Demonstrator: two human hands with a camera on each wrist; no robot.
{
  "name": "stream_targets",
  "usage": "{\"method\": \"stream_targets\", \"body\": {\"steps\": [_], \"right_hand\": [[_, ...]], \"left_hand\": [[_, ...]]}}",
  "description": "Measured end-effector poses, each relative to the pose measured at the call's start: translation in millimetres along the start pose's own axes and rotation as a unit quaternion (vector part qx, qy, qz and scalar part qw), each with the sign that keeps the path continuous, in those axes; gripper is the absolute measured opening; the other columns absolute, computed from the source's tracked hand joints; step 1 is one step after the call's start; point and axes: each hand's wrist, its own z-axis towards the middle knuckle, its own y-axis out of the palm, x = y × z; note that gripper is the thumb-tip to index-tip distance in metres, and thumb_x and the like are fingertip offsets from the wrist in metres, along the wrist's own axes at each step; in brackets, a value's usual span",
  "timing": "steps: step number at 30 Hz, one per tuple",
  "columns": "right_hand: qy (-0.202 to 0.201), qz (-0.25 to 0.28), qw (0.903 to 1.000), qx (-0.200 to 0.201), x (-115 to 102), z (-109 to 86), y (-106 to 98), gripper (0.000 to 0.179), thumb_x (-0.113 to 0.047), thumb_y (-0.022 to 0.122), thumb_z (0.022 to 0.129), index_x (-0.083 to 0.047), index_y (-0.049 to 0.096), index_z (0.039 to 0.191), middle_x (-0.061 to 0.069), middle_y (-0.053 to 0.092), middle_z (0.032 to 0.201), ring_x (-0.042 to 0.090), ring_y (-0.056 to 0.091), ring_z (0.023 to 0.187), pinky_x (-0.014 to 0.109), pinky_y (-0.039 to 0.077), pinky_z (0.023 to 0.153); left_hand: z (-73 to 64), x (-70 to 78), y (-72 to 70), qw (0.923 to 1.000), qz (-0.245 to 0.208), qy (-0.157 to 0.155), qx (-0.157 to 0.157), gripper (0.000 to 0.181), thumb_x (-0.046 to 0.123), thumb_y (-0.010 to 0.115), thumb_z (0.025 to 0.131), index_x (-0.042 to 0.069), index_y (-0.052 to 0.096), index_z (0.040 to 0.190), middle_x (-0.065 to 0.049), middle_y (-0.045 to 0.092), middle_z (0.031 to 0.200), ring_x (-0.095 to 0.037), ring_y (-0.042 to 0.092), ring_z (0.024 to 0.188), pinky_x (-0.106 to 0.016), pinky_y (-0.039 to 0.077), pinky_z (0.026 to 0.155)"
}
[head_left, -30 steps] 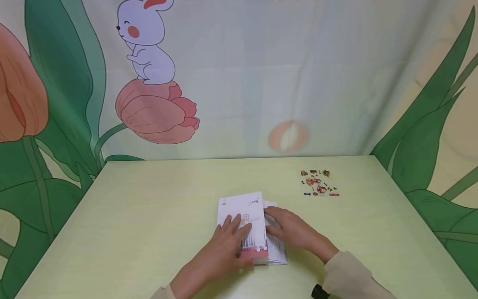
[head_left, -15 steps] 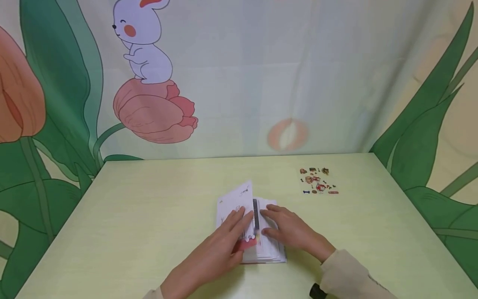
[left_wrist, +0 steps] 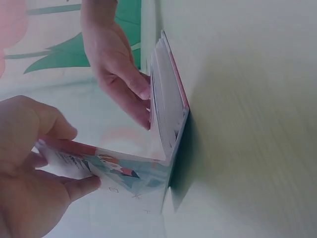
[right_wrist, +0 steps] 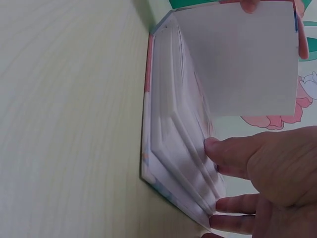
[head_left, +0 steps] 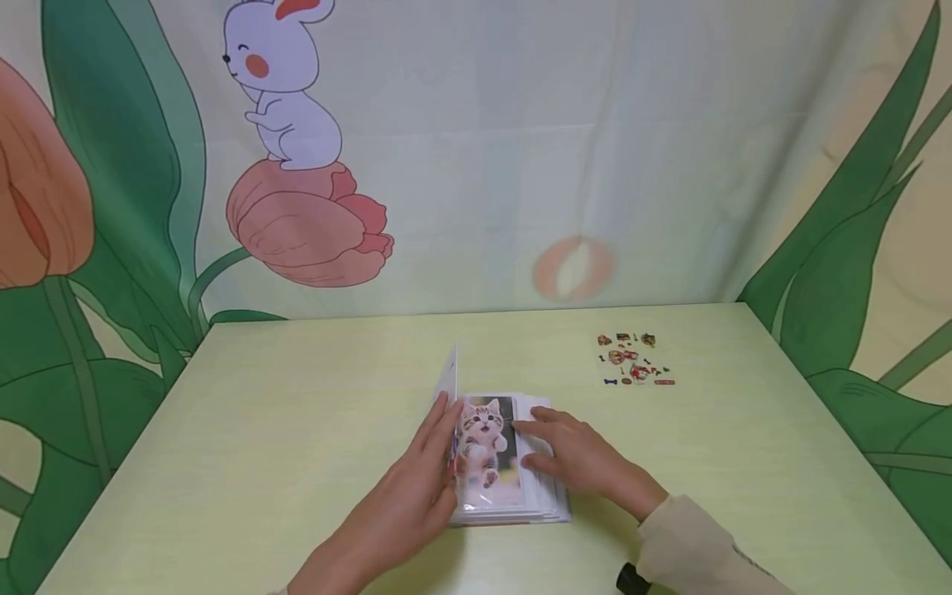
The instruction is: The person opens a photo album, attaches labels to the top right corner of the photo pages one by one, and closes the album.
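A small photo album (head_left: 488, 514) lies on the table with its front cover (left_wrist: 131, 173) raised nearly upright. My left hand (head_left: 405, 487) holds that cover, the thumb at its lower edge and the fingers along its outer face. The first page shows a kitten photo (head_left: 485, 446) behind a clear sleeve. On the right side of the pages (right_wrist: 173, 114) rests my right hand (head_left: 576, 450), its fingers loosely extended. In the right wrist view its thumb touches the upper page edges while the other fingertips meet the far edge. The cover's blank white inside shows there too.
A clear sticker sheet (head_left: 636, 360) with small coloured figures lies on the table (head_left: 297, 413), behind and right of the album. A printed cloth (head_left: 446, 165) with a rabbit and tulips hangs behind the table's back edge.
The left hand has swung the cover up and to the left, uncovering the kitten photo. The right hand has shifted only slightly, staying at the pages. The sticker sheet lies where it was.
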Motion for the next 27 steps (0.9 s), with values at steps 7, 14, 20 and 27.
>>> {"method": "stream_targets", "body": {"steps": [7,14,20,27], "right_hand": [[-0.01,-0.005,0.9999,-0.003,0,-0.1,0,0.049,-0.024,0.071,0.099,-0.009,0.062,0.145,0.025,0.047,0.154,0.043,0.042,0.143,0.065,0.038,0.111],[-0.008,-0.001,1.0,0.0,-2,-2.1,-1,0.043,-0.025,0.063,0.104,-0.01,0.062,0.144,0.024,0.047,0.154,0.042,0.042,0.144,0.065,0.038,0.111],[0.0,0.0,1.0,-0.004,-2,-1.0,0,0.051,-0.037,0.066,0.102,-0.011,0.061,0.146,0.024,0.045,0.156,0.042,0.041,0.145,0.066,0.036,0.112],[0.015,-0.008,0.9998,-0.005,-4,-0.6,2,0.054,-0.039,0.07,0.099,-0.012,0.061,0.146,0.022,0.045,0.156,0.042,0.041,0.145,0.068,0.036,0.111]], "left_hand": [[-9.8,-4.4,-9.2,0.9977,-0.033,0.003,0.059,0.083,-0.004,0.062,0.092,0.004,0.021,0.164,-0.011,0.023,0.169,-0.031,0.051,0.139,-0.046,0.042,0.112],[-16.5,-7.9,-17.4,0.9917,-0.053,0.011,0.117,0.076,-0.011,0.061,0.092,-0.002,0.029,0.16,-0.017,0.038,0.162,-0.029,0.063,0.123,-0.037,0.056,0.096],[-22.6,-11.8,-22.1,0.9888,-0.036,-0.017,0.144,0.072,-0.012,0.063,0.09,-0.004,0.037,0.157,-0.014,0.061,0.134,-0.016,0.06,0.092,-0.027,0.054,0.074],[-27.3,-17.1,-25.6,0.9875,-0.035,-0.051,0.145,0.067,-0.01,0.06,0.094,-0.009,0.034,0.156,-0.023,0.049,0.152,-0.021,0.063,0.094,-0.027,0.056,0.073]]}}
